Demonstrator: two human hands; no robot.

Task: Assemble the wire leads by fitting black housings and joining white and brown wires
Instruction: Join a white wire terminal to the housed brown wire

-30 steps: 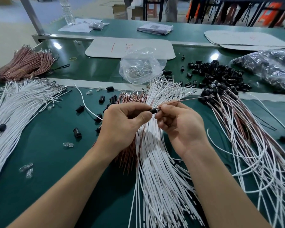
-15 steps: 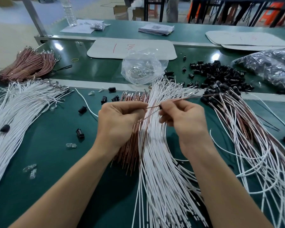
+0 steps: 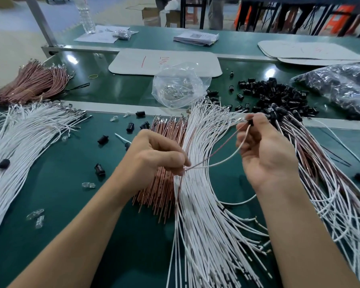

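Holding one finished pair of leads up over a green workbench [image 3: 50, 183], a person appears to be at the end of one assembly cycle. The right hand [image 3: 264, 154], at about two o'clock from centre, pinches a small black housing [image 3: 250, 122] at its fingertips. A white wire [image 3: 222, 162] and a brown wire [image 3: 220, 148] run out of that housing, down toward eight o'clock, into the left hand [image 3: 154, 156], whose thumb and forefinger close on both wires together.

The likely next move is laying this pair on the finished bundle [image 3: 330, 183] at three o'clock, then picking a fresh white wire, a brown wire and a housing; that needs a light, precise pinch.

The held wires are thin and springy, bowing in a loose arc between the hands. Loose white leads [image 3: 206, 215] fan across the centre, brown leads [image 3: 164, 177] beside them at nine o'clock of that fan, and spare black housings [image 3: 274, 94] lie heaped at one o'clock.
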